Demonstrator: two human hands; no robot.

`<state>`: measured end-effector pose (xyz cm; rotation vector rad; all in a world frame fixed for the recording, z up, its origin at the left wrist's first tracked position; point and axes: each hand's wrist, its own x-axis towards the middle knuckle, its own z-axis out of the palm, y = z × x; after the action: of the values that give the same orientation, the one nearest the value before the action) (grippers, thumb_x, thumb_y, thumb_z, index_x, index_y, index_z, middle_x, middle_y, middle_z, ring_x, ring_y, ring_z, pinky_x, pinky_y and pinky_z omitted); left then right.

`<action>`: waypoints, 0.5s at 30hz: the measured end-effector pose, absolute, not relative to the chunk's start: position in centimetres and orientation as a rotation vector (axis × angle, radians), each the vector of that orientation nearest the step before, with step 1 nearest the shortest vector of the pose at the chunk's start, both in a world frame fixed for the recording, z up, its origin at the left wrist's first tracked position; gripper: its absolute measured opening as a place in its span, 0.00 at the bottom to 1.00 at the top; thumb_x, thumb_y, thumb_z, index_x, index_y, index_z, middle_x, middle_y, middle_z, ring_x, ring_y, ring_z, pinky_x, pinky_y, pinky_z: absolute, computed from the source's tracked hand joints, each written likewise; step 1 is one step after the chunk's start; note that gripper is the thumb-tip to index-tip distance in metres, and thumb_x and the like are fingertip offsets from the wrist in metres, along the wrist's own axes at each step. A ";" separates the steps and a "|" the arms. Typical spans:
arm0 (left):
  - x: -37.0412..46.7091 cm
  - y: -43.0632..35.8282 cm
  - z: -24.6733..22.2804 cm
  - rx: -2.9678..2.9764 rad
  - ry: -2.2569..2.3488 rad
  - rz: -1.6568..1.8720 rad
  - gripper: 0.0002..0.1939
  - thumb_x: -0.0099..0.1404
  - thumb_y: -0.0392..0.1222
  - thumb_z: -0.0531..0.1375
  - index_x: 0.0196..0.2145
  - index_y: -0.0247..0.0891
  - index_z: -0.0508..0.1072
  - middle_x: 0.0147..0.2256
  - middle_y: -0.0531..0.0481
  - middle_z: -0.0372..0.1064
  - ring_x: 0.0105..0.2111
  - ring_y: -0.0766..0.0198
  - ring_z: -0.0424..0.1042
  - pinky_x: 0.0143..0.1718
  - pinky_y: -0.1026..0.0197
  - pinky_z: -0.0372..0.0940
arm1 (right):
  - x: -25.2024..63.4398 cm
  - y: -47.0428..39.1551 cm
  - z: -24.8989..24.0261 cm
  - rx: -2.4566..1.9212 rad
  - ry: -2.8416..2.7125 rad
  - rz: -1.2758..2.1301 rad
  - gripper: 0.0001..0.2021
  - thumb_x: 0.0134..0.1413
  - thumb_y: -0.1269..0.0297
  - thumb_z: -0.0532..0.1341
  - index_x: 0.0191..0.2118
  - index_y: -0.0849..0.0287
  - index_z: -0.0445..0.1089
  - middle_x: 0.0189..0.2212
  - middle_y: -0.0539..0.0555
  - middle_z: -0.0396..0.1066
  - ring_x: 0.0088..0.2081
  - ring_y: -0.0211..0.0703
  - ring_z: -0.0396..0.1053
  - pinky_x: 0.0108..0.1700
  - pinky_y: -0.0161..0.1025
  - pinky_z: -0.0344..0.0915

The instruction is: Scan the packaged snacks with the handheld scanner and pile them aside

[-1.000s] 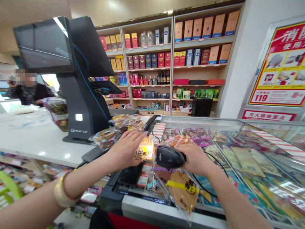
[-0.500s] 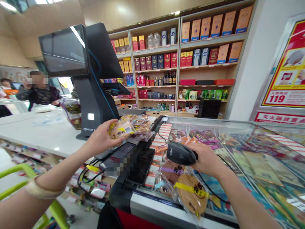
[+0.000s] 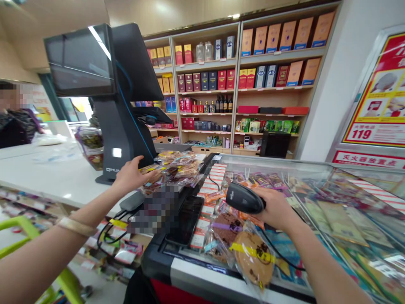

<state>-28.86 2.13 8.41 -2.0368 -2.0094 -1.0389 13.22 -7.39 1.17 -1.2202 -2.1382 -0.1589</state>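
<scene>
My right hand [image 3: 276,207] grips a black corded barcode scanner [image 3: 244,197] over the glass display counter [image 3: 319,198]. Just below the scanner lie wrapped round biscuits: a pale one with a yellow band [image 3: 253,258] and a dark one [image 3: 228,223]. My left hand [image 3: 129,175] reaches to the left edge of a pile of wrapped snack packets [image 3: 177,168] at the foot of the till. Its fingers are spread and rest on the nearest packet [image 3: 151,172], thumb raised.
A black till with two screens [image 3: 104,84] stands on the white counter [image 3: 53,177]. A dark phone [image 3: 186,219] and cables lie by the pile. Shelves of boxes and bottles [image 3: 234,80] fill the back wall. A person [image 3: 14,122] stands far left.
My left hand lifted a packet from in front of the scanner, carried it left and set it on the pile by the till. My right hand kept the scanner nearly still.
</scene>
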 end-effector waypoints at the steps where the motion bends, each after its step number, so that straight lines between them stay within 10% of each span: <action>1: -28.2 1.5 8.3 -2.030 -1.883 -1.033 0.39 0.53 0.58 0.61 0.55 0.27 0.63 0.53 0.26 0.65 0.55 0.35 0.64 0.53 0.38 0.60 | 13.3 -7.3 1.2 -1.222 -2.128 -0.173 0.13 0.47 0.60 0.65 0.41 0.54 0.74 0.38 0.54 0.78 0.39 0.48 0.75 0.39 0.40 0.67; 7: -20.8 -5.1 5.9 -2.738 -1.161 -0.809 0.25 0.59 0.49 0.60 0.53 0.40 0.67 0.52 0.41 0.67 0.53 0.52 0.67 0.56 0.51 0.61 | 13.6 -7.0 1.1 -1.201 -2.040 -0.257 0.15 0.47 0.62 0.64 0.43 0.55 0.74 0.38 0.55 0.78 0.39 0.48 0.75 0.40 0.40 0.68; 15: -10.8 -9.8 2.6 -3.250 -0.544 -0.333 0.43 0.48 0.47 0.69 0.60 0.41 0.60 0.59 0.40 0.61 0.57 0.49 0.62 0.58 0.51 0.58 | 14.0 -6.6 0.9 -1.249 -2.017 -0.261 0.14 0.45 0.67 0.61 0.41 0.57 0.74 0.39 0.57 0.77 0.40 0.50 0.74 0.43 0.42 0.68</action>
<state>-10.80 -9.82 2.58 -3.2502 -0.5444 -0.3331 14.03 -6.61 0.89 -1.2495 -2.0169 -0.2605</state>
